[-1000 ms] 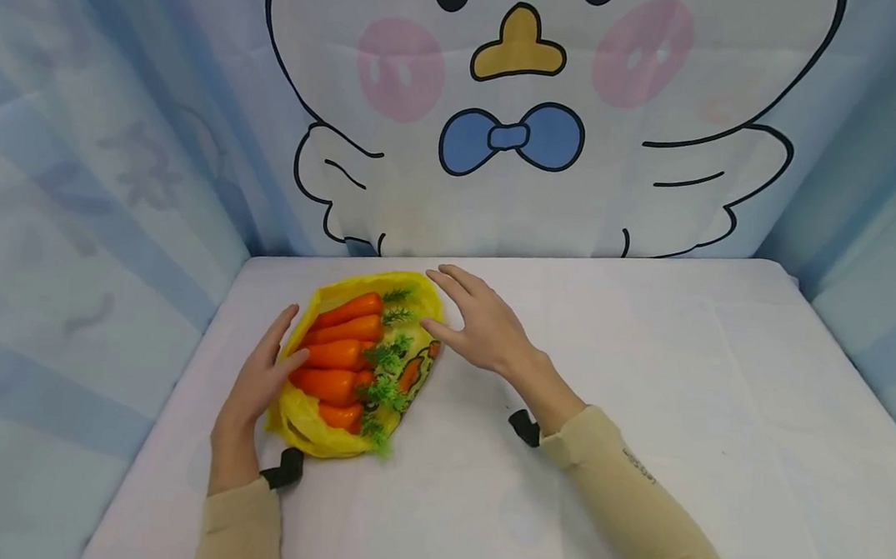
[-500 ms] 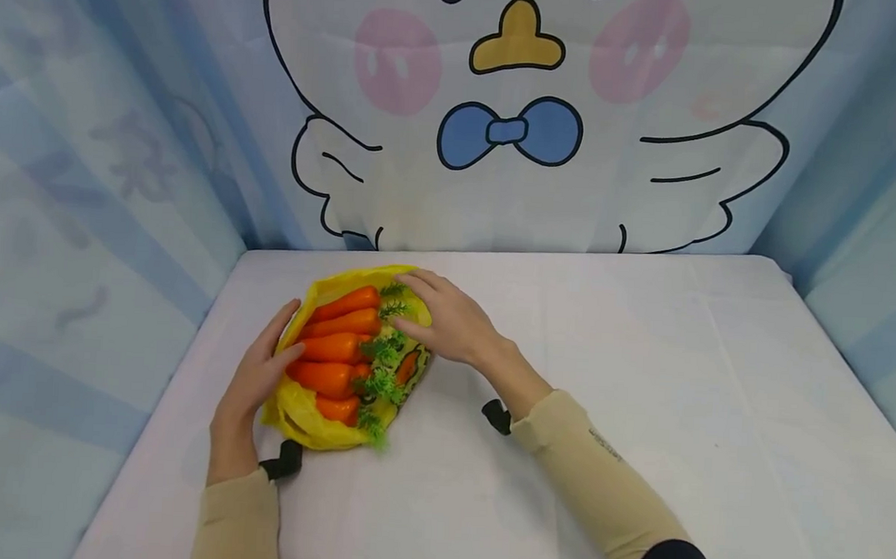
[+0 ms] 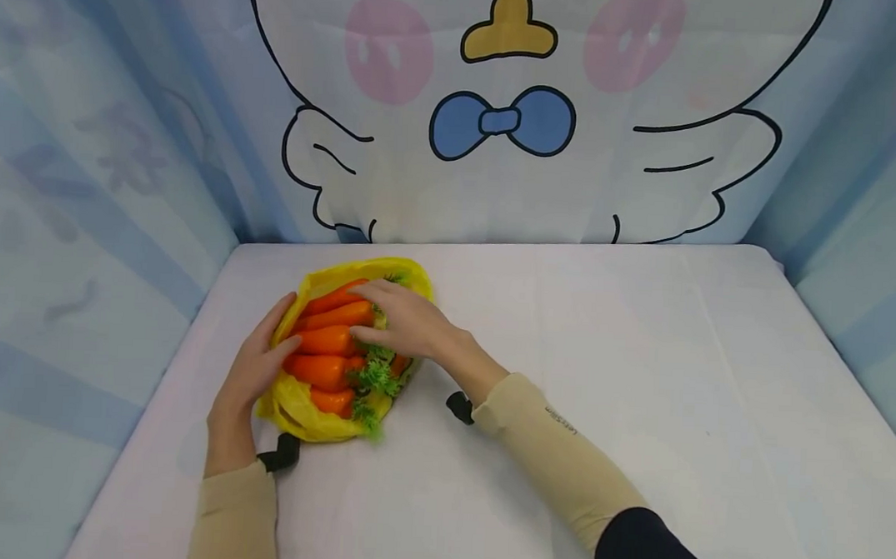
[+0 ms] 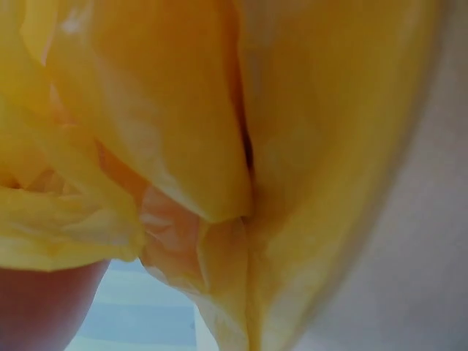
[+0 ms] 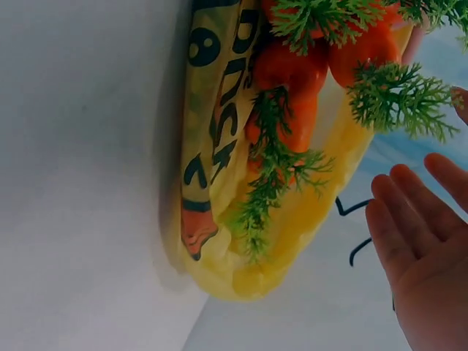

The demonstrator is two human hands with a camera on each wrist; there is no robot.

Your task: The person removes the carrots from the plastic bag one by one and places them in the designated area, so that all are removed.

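A yellow plastic bag [image 3: 292,410] lies on the left part of the table, its mouth spread wide. Inside sit several orange carrots [image 3: 322,372] with feathery green tops [image 3: 376,375] toward the right. My left hand [image 3: 247,375] holds the bag's left side, fingers along the outside and thumb over the rim. Over the carrots' right ends reaches my right hand [image 3: 404,321], fingers extended and holding nothing. In the right wrist view that hand [image 5: 428,234] is beside the green tops [image 5: 398,102]. Folded yellow plastic [image 4: 161,95] fills most of the left wrist view.
A white cloth covers the table [image 3: 601,378]. Behind it hangs a curtain [image 3: 496,198] with a cartoon figure and blue bow tie. Pale blue curtains [image 3: 79,297] stand at both sides. Dark lettering [image 5: 234,95] is printed on the bag's side.
My right hand has moved left, from beside the bag's right rim to over the carrots. The left hand stays at the bag's left side. The head view has tilted slightly.
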